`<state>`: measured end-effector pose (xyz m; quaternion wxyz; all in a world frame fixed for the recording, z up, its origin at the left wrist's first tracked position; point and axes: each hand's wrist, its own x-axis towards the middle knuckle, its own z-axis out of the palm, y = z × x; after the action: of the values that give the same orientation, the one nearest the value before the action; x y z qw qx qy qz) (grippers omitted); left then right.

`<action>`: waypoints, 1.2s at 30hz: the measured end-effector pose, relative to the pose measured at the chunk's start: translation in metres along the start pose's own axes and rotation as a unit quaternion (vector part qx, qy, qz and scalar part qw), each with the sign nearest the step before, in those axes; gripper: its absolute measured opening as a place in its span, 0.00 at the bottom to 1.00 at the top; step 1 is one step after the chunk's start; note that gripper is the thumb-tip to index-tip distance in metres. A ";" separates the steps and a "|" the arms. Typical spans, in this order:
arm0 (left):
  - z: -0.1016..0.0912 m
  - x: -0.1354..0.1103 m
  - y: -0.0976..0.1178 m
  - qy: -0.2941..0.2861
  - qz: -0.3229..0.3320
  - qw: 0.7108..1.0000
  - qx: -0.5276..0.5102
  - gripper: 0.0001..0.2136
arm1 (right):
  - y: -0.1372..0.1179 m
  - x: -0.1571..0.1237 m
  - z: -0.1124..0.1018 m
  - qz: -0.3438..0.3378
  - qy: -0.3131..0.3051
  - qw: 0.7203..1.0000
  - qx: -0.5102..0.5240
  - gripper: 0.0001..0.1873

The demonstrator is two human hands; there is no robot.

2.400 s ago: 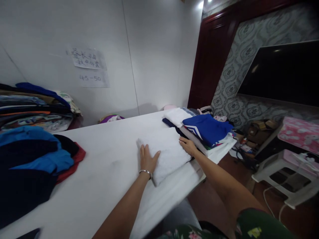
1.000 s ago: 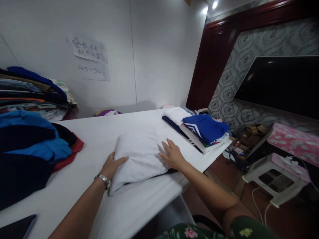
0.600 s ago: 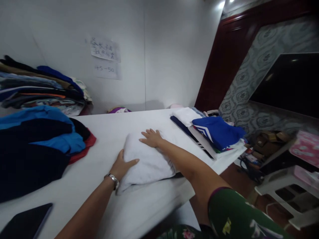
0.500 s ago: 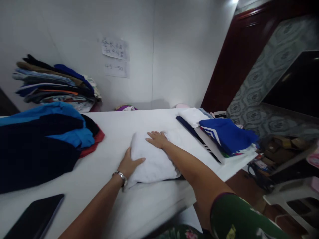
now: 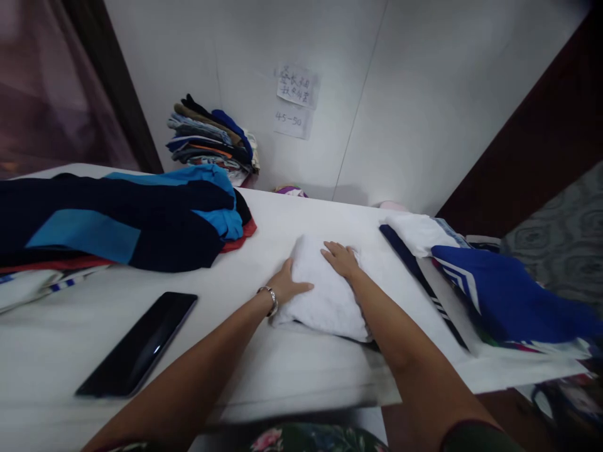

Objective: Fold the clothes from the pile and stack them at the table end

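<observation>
A folded white garment (image 5: 325,295) lies on the white table (image 5: 264,383) in front of me. My left hand (image 5: 288,285), with a metal bracelet at the wrist, rests against the garment's left edge, thumb on top and fingers apart. My right hand (image 5: 340,258) lies flat on the top of the garment, fingers stretched out. A dark layer shows under the garment's near right corner.
A black phone (image 5: 139,343) lies on the table at the near left. A heap of dark blue, light blue and red clothes (image 5: 127,216) fills the left. A stack of folded clothes topped by a blue garment (image 5: 499,301) sits at the right. Another folded stack (image 5: 211,138) stands against the wall.
The view has swung left, bringing the phone and the clothes heap into sight. My right hand moved from the garment's right edge onto its top. My left hand stays at the left edge.
</observation>
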<state>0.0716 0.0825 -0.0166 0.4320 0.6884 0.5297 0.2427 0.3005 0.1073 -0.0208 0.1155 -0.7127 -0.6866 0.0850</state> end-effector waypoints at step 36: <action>-0.012 -0.097 -0.009 0.060 0.093 0.948 0.299 0.13 | 0.014 -0.003 0.001 -0.032 0.049 0.996 0.059 0.24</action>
<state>0.0264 -0.0042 -0.0062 0.1487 0.8165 0.5364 0.1535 0.3138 0.1043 -0.0259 0.1939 -0.6853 -0.6966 0.0863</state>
